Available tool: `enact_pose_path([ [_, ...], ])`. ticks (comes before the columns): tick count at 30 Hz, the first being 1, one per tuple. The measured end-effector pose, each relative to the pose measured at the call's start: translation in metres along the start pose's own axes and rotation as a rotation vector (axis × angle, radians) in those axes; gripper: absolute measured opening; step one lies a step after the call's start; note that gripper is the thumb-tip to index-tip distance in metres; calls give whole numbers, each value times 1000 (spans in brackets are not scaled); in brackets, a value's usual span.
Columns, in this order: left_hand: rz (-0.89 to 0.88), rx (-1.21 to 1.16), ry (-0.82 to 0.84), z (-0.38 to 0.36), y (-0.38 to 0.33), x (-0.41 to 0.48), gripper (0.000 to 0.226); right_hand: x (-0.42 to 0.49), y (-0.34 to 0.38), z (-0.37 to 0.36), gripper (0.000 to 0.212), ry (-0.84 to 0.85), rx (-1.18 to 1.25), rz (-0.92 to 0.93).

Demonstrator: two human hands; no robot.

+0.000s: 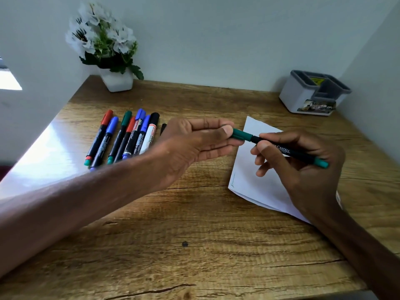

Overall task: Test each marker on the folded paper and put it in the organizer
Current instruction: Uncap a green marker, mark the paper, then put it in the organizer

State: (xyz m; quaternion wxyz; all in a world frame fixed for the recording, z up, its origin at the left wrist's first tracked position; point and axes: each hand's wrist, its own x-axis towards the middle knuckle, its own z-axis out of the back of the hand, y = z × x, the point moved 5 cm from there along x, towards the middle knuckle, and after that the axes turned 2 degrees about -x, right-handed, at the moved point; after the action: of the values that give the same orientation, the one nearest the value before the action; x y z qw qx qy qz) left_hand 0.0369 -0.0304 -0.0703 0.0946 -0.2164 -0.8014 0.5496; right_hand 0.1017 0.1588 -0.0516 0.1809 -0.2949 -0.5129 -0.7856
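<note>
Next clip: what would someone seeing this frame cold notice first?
A green marker held mid-frame above the folded paper: the left hand pinches its cap end, and the right hand grips its black barrel. Next comes the row of markers lying on the left, then the grey organizer in the far right corner.
</note>
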Motion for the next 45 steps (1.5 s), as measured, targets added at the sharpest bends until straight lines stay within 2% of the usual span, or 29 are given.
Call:
enact_pose_path([
  [10,-4,-67,-68,-6,5,-1,24,2,-12,-1,15,-24,183,-109],
  [14,-31,-4,-99,-7,-2,7,25,8,-19,2,19,-12,179,-204],
  [19,-199,184,-136,-8,-20,20,25,15,-27,14,26,59,157,-365],
  [24,-347,403,-82,-37,-33,33,38,34,-28,25,18,235,-208,-301],
  [26,-420,462,-95,-52,-35,41,46,43,-30,32,16,246,-280,-286],
  [28,-477,513,-120,-57,-31,49,45,52,-34,46,15,192,-285,-271],
  [30,-501,619,-146,-55,-18,59,35,63,-42,68,18,69,-265,-271],
  [33,-509,1042,-145,-48,9,69,42,81,-50,103,20,-141,-379,-241],
  [35,-501,1194,-102,-44,23,71,47,98,-50,119,26,-236,-430,-202],
  [40,-483,1229,-62,-38,33,70,43,148,-63,134,20,-342,-461,-98],
  [45,-458,1233,-58,-37,37,71,43,171,-100,132,20,-308,-512,-111],
])
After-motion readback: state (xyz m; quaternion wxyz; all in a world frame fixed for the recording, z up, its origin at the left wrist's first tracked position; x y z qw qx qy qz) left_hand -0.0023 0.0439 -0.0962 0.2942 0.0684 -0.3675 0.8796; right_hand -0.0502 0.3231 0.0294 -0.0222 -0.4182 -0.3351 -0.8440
